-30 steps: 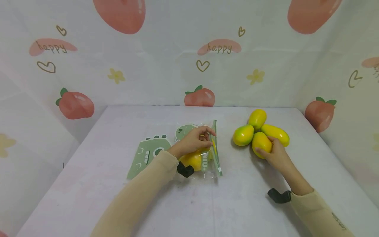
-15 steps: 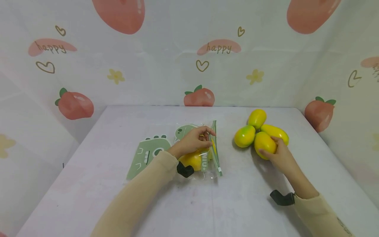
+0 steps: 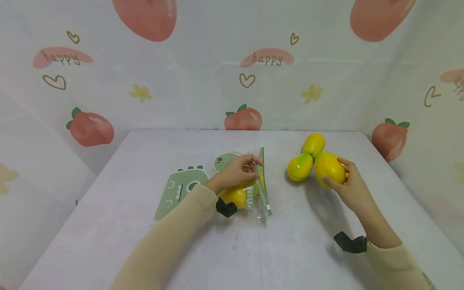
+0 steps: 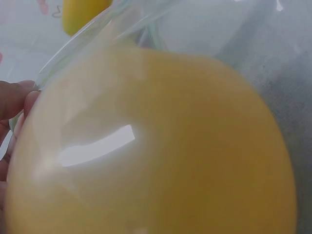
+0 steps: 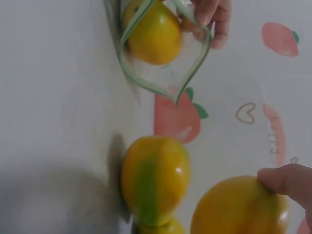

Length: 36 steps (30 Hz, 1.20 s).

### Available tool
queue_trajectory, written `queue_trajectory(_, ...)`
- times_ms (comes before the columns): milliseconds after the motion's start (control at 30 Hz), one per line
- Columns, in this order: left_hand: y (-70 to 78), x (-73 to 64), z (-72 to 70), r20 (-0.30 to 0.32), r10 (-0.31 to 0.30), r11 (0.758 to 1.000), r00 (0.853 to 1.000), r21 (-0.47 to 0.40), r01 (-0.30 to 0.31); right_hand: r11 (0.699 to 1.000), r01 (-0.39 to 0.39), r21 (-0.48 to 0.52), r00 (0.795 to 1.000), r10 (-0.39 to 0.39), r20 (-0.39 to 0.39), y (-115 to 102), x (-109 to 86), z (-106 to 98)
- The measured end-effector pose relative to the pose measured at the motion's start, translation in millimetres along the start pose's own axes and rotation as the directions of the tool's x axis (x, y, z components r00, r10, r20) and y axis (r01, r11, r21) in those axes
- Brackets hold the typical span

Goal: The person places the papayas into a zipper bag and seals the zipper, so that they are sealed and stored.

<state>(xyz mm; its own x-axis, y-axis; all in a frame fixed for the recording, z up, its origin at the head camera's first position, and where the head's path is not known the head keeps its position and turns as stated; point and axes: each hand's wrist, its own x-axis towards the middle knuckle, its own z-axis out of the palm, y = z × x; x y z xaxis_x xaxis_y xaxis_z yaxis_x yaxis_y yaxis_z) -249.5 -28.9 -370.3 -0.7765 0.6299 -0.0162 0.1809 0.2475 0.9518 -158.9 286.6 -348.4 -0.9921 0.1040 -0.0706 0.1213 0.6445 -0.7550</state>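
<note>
A clear zip bag with green dinosaur prints lies mid-table. My left hand pinches the film near its mouth; the left wrist view shows the fingertips at the film's edge. A yellow mango is inside the bag and fills most of the left wrist view. In the right wrist view the green-rimmed mouth gapes apart. My right hand grips another yellow mango, held above the table. Two yellow-green mangoes, one nearer and one farther, sit left of it.
One more mango is almost hidden behind the held one. A flat green monster-print bag lies left of the zip bag, partly under my left forearm. The white table ends at a fruit-printed backdrop.
My right hand has lifted its mango away from the others, up and to the right, and it now covers the long mango behind. My left hand has stayed at the bag.
</note>
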Motion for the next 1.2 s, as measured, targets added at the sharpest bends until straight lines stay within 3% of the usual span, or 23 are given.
queue_trajectory(133, 1.0, -0.9, 0.0, 0.002, 0.001, 1.0, 1.0, -0.004, -0.001, 0.999, 0.037, 0.017, 0.999, -0.037, -0.023, -7.5, -5.5, 0.5)
queue_trajectory(367, 0.2, 0.5, 0.1, 0.001, 0.005, 1.0, 1.0, 0.002, -0.005, 0.983, 0.178, 0.033, 0.983, -0.176, -0.058, -18.5, -14.9, 9.4)
queue_trajectory(633, 1.5, -1.7, 0.5, -0.002, 0.003, 1.0, 1.0, 0.002, -0.003, 0.942, 0.315, 0.118, 0.949, -0.31, -0.06, -18.4, -18.4, 44.4)
queue_trajectory(1200, -0.4, -2.0, 1.9, -0.007, 0.02, 1.0, 1.0, 0.005, -0.02, 0.946, 0.31, 0.097, 0.947, -0.316, 0.057, -13.9, -10.3, 97.8)
